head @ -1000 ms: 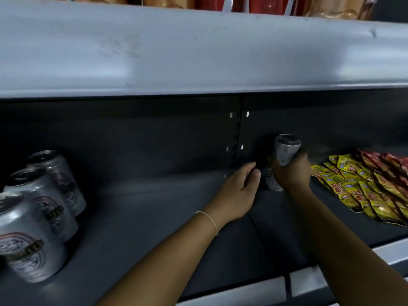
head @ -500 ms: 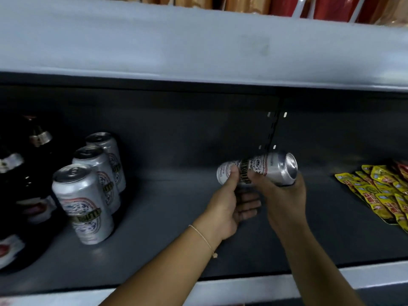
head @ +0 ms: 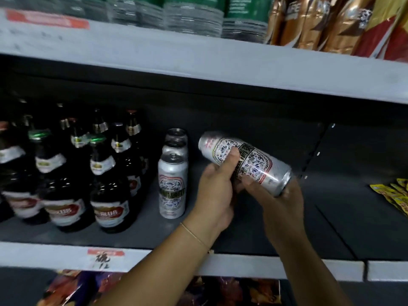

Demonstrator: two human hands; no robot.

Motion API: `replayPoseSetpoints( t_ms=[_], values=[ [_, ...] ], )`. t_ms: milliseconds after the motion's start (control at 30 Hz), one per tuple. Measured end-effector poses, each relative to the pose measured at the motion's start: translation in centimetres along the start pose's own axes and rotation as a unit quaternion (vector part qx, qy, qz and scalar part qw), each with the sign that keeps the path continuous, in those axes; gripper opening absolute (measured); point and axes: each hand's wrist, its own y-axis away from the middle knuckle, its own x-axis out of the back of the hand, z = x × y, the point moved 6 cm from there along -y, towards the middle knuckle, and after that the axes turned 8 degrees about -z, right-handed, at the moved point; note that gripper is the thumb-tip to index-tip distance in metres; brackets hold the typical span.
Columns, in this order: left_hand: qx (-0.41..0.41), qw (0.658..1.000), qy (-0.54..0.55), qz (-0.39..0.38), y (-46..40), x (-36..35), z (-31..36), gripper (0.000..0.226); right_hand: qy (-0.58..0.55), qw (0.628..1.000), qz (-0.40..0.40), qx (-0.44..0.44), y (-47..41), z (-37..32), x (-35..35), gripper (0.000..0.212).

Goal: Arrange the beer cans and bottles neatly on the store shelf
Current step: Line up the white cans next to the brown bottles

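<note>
A silver beer can with a blue and red pattern lies tilted on its side in the air above the dark shelf. My left hand grips its middle, thumb over the label. My right hand holds its lower right end from beneath. Just left of it, a row of three matching cans stands upright, front to back. Several dark brown beer bottles with red labels fill the shelf's left part.
Yellow snack packets lie at the shelf's right edge. The grey upper shelf overhangs close above, loaded with green bottles and gold bags. A price label sits on the front lip. Bare shelf floor lies right of the cans.
The can has come from the back of the shelf, been turned on its side and carried left toward the row of cans. My left hand now grips it too. The view swung left, revealing the bottles.
</note>
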Motion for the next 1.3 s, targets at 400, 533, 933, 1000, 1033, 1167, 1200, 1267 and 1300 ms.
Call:
replayPoseSetpoints(
  t_ms=[400,533,933,1000,1033,1167,1200,1267,1300],
  values=[
    [-0.158,0.954,-0.251,-0.051,6.0,5.5,8.0,0.049,0.128,0.984,-0.098,-0.079,3.8,2.2,-8.1,0.056],
    [-0.159,0.933,-0.318,-0.049,6.7,8.2,8.8,0.050,0.138,0.980,-0.109,-0.089,4.4,3.5,-10.3,0.060],
    [-0.113,0.840,-0.528,-0.062,7.9,14.4,6.1,0.056,0.208,0.958,-0.123,-0.154,6.5,9.6,-12.8,0.054],
    [-0.108,0.843,-0.522,-0.066,8.1,14.8,5.6,0.053,0.213,0.956,-0.124,-0.160,6.7,10.1,-12.9,0.055],
    [-0.105,0.846,-0.518,-0.066,8.2,14.9,5.6,0.051,0.217,0.954,-0.123,-0.165,6.8,10.3,-12.8,0.056],
    [-0.103,0.859,-0.497,-0.073,8.4,15.1,5.4,0.048,0.246,0.948,-0.118,-0.165,6.7,11.1,-12.8,0.064],
    [-0.102,0.861,-0.493,-0.076,8.3,15.3,5.3,0.049,0.254,0.946,-0.118,-0.164,6.6,11.3,-12.8,0.065],
    [-0.096,0.862,-0.492,-0.080,8.1,15.6,4.9,0.050,0.263,0.944,-0.120,-0.161,6.5,11.6,-12.8,0.067],
    [-0.093,0.859,-0.496,-0.082,8.0,15.8,4.7,0.051,0.265,0.943,-0.121,-0.160,6.5,11.7,-12.8,0.069]
  ],
)
